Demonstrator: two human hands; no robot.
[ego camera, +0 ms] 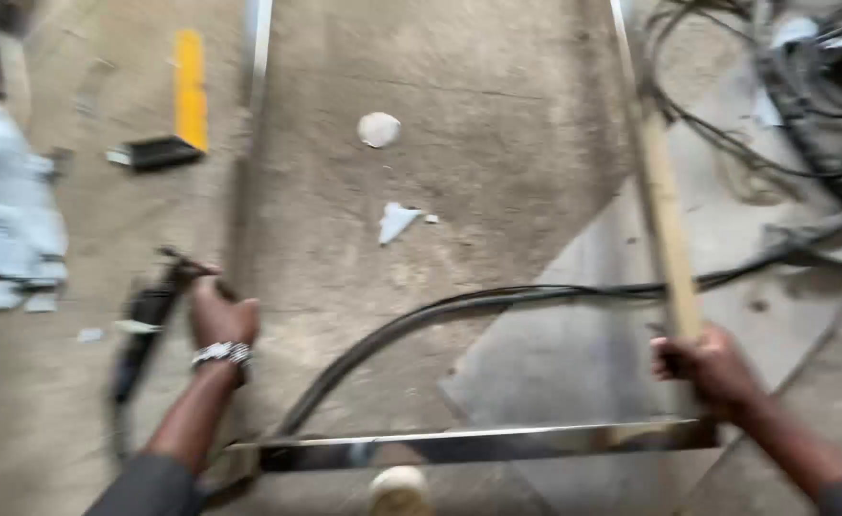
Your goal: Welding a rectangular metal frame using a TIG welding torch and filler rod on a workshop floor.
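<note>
A metal frame (459,444) of shiny rails lies on the concrete floor (497,124), and we grip it on both sides, so we judge the step in hand to be lifting or shifting it. Its near crossbar runs along six o'clock, with side rails reaching away toward eleven and one o'clock. Our left hand (220,315), at eight o'clock, is closed around the left rail (249,153); our right hand (708,368), at four o'clock, is wrapped around the right rail (665,210), which looks partly tan. The next move likely calls for an even pull from both arms. A black cable (421,315) curves across the middle. Farther off lie white scraps (379,129) and tangled cables (794,86) at two o'clock.
</note>
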